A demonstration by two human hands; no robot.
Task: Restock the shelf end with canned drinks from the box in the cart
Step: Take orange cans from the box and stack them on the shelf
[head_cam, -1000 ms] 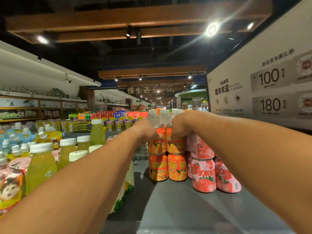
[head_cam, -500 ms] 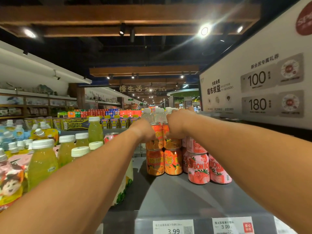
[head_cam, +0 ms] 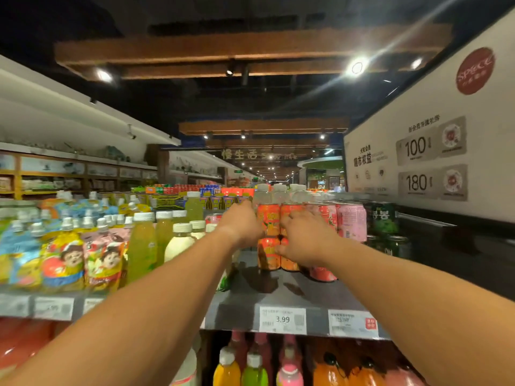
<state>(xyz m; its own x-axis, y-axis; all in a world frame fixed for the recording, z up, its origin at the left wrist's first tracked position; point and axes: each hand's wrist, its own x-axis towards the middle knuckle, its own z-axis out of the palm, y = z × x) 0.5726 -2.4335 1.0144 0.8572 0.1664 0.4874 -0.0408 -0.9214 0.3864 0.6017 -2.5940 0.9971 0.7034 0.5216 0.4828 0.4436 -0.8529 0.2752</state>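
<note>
Orange drink cans (head_cam: 269, 218) stand stacked two high at the back of the grey shelf (head_cam: 281, 298). Pink cans (head_cam: 351, 222) stand right beside them, also in two layers. My left hand (head_cam: 242, 227) hovers at the left side of the upper orange can, fingers loose, and it holds nothing. In front of the orange stack is my right hand (head_cam: 304, 241), fingers spread and relaxed, covering part of the second orange column. Whether either hand still touches a can is unclear. The cart and the box are out of view.
Dark green cans (head_cam: 386, 217) stand right of the pink ones. Capped juice bottles (head_cam: 142, 246) and pouch drinks (head_cam: 65, 260) crowd the shelf's left side. Price tags (head_cam: 282, 319) line the shelf's front edge, bottles (head_cam: 227, 369) stand on the shelf below, and a white sign board (head_cam: 429, 162) rises at right.
Both hands have let go of the tops of the upper orange cans and drawn back and down towards me. The cans stay stacked. My head has tipped down, showing the price tags and the lower shelf.
</note>
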